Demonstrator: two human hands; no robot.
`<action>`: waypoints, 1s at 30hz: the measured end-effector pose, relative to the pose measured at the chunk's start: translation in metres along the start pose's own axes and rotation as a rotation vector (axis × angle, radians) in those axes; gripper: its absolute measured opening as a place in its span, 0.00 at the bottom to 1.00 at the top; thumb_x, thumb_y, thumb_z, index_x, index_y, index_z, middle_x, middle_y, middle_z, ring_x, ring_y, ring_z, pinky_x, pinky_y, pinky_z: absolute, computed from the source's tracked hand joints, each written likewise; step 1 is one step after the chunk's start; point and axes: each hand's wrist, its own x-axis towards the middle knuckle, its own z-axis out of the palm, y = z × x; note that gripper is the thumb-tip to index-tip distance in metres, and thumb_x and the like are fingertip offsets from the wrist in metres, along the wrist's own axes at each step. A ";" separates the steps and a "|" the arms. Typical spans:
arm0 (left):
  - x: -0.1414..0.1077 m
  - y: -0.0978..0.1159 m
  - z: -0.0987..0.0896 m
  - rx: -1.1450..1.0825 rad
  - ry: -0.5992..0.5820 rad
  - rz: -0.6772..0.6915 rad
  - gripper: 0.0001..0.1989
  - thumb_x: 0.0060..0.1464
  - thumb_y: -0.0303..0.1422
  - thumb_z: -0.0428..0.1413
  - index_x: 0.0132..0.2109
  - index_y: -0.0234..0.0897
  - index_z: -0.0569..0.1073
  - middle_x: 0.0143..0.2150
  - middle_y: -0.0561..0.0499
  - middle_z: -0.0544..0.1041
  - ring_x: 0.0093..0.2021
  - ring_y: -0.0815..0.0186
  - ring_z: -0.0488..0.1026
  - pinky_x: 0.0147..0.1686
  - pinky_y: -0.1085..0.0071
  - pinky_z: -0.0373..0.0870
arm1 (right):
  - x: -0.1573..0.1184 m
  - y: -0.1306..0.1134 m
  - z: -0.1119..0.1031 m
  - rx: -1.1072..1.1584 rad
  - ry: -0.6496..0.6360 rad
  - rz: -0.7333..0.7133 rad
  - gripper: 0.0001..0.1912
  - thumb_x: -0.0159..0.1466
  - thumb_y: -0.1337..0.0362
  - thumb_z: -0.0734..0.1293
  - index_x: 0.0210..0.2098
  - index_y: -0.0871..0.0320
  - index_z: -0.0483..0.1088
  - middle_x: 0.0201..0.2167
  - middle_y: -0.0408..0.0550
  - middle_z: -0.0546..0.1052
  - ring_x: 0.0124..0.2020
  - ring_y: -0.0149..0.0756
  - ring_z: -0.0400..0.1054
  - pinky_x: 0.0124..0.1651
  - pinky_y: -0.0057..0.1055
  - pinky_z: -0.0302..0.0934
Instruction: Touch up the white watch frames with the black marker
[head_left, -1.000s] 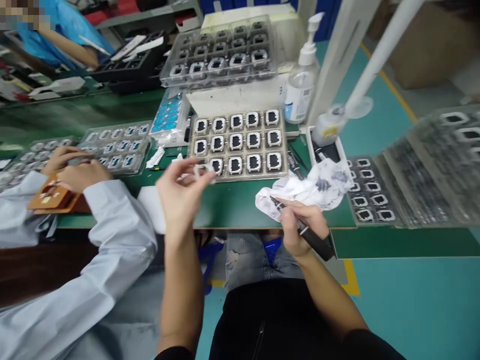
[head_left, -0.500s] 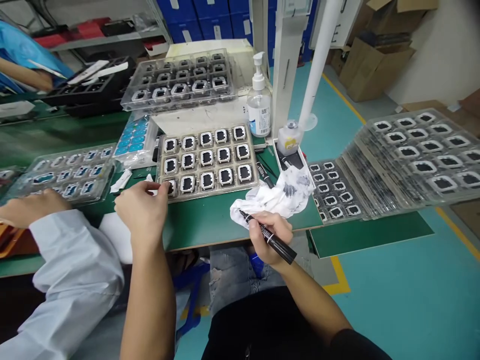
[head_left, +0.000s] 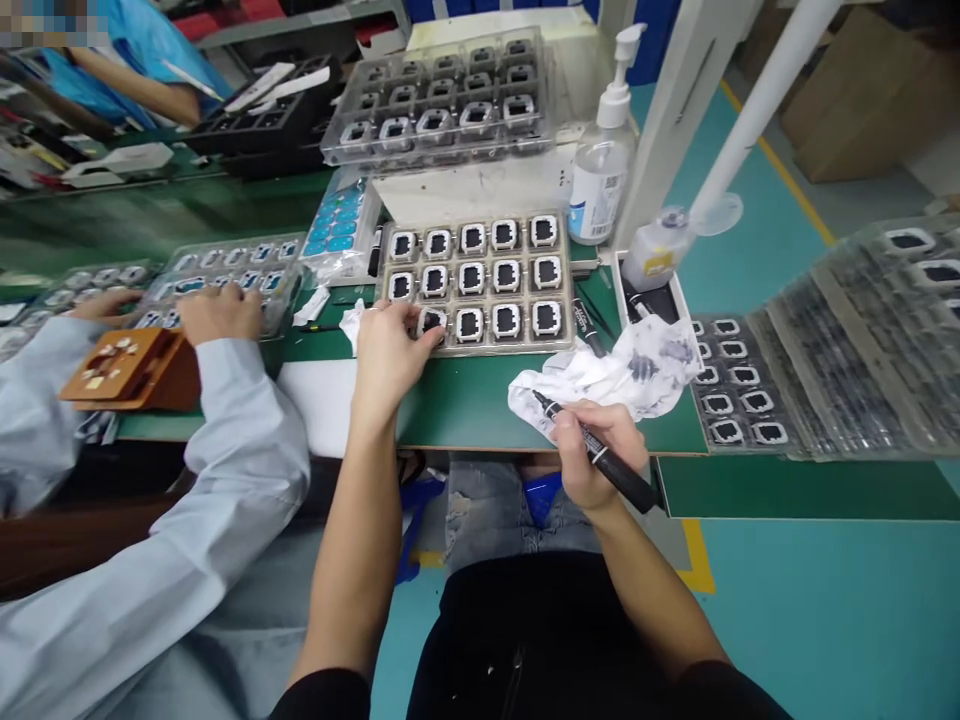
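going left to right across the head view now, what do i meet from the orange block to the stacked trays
Orange block → twisted white scrap → wearer's left hand → wearer's right hand, holding a black marker → stacked trays.

Holds a black marker (head_left: pixel 627 480) in the right hand (head_left: pixel 583 478), near a stained white cloth (head_left: pixel 652 372), and has the left hand (head_left: pixel 388 352) at the near left corner of a parts tray (head_left: pixel 495 348).
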 end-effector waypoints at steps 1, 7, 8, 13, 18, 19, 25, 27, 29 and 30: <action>-0.002 0.001 0.001 -0.036 0.031 -0.008 0.11 0.56 0.36 0.68 0.36 0.41 0.73 0.38 0.47 0.80 0.45 0.52 0.78 0.55 0.56 0.75 | 0.000 0.001 0.000 0.014 0.002 0.009 0.05 0.71 0.64 0.76 0.40 0.51 0.76 0.27 0.40 0.84 0.22 0.34 0.78 0.27 0.30 0.73; -0.052 0.033 0.016 -0.892 0.156 -0.063 0.18 0.61 0.43 0.72 0.44 0.42 0.71 0.39 0.50 0.86 0.37 0.60 0.86 0.36 0.68 0.81 | 0.007 0.006 0.006 0.136 0.047 0.047 0.06 0.73 0.61 0.76 0.42 0.51 0.76 0.26 0.38 0.83 0.21 0.34 0.77 0.31 0.33 0.78; -0.065 0.043 0.020 -1.050 0.089 -0.102 0.22 0.60 0.46 0.74 0.49 0.42 0.73 0.41 0.49 0.89 0.38 0.59 0.89 0.35 0.68 0.83 | 0.009 0.006 0.008 0.172 0.048 0.041 0.06 0.73 0.61 0.77 0.43 0.51 0.76 0.28 0.39 0.84 0.23 0.35 0.80 0.31 0.33 0.78; -0.113 0.080 0.038 -1.408 -0.151 -0.258 0.26 0.54 0.48 0.81 0.49 0.36 0.84 0.41 0.45 0.91 0.39 0.58 0.91 0.39 0.67 0.91 | 0.010 0.008 0.014 0.227 -0.062 -0.028 0.06 0.73 0.64 0.77 0.46 0.51 0.77 0.36 0.45 0.90 0.45 0.50 0.92 0.44 0.43 0.88; -0.119 0.084 0.043 -1.416 -0.204 -0.270 0.23 0.54 0.46 0.81 0.48 0.36 0.87 0.40 0.46 0.91 0.40 0.58 0.91 0.42 0.64 0.93 | 0.008 0.005 0.014 0.125 -0.125 -0.005 0.06 0.73 0.65 0.77 0.48 0.52 0.79 0.48 0.51 0.93 0.48 0.50 0.92 0.50 0.46 0.90; -0.119 0.084 0.042 -1.392 -0.200 -0.259 0.21 0.55 0.45 0.81 0.48 0.36 0.88 0.39 0.47 0.90 0.40 0.59 0.91 0.43 0.65 0.92 | 0.009 0.004 0.015 0.101 -0.128 -0.014 0.06 0.73 0.65 0.77 0.48 0.52 0.79 0.49 0.51 0.93 0.48 0.50 0.92 0.50 0.45 0.90; -0.120 0.087 0.040 -1.277 -0.126 -0.174 0.14 0.58 0.40 0.78 0.44 0.37 0.89 0.36 0.50 0.88 0.36 0.65 0.86 0.40 0.72 0.87 | 0.014 0.000 0.017 0.028 -0.133 -0.078 0.06 0.71 0.67 0.77 0.46 0.51 0.81 0.45 0.48 0.93 0.46 0.48 0.92 0.51 0.40 0.90; -0.122 0.088 0.040 -1.240 -0.113 -0.168 0.14 0.59 0.42 0.78 0.44 0.37 0.89 0.36 0.50 0.88 0.35 0.65 0.86 0.39 0.72 0.85 | 0.014 0.000 0.016 0.006 -0.127 -0.085 0.07 0.71 0.68 0.78 0.46 0.51 0.82 0.46 0.48 0.93 0.45 0.46 0.92 0.51 0.38 0.89; -0.122 0.088 0.040 -1.211 -0.107 -0.163 0.14 0.59 0.43 0.77 0.44 0.37 0.88 0.35 0.50 0.87 0.35 0.65 0.85 0.39 0.73 0.84 | 0.014 -0.001 0.016 -0.012 -0.127 -0.085 0.08 0.70 0.68 0.78 0.47 0.51 0.83 0.47 0.48 0.93 0.45 0.46 0.92 0.51 0.37 0.89; -0.123 0.088 0.040 -1.200 -0.103 -0.161 0.14 0.60 0.43 0.77 0.44 0.37 0.88 0.35 0.51 0.87 0.35 0.65 0.85 0.39 0.73 0.84 | 0.015 -0.001 0.016 -0.013 -0.128 -0.084 0.08 0.70 0.68 0.77 0.47 0.51 0.83 0.47 0.48 0.93 0.45 0.45 0.92 0.51 0.37 0.89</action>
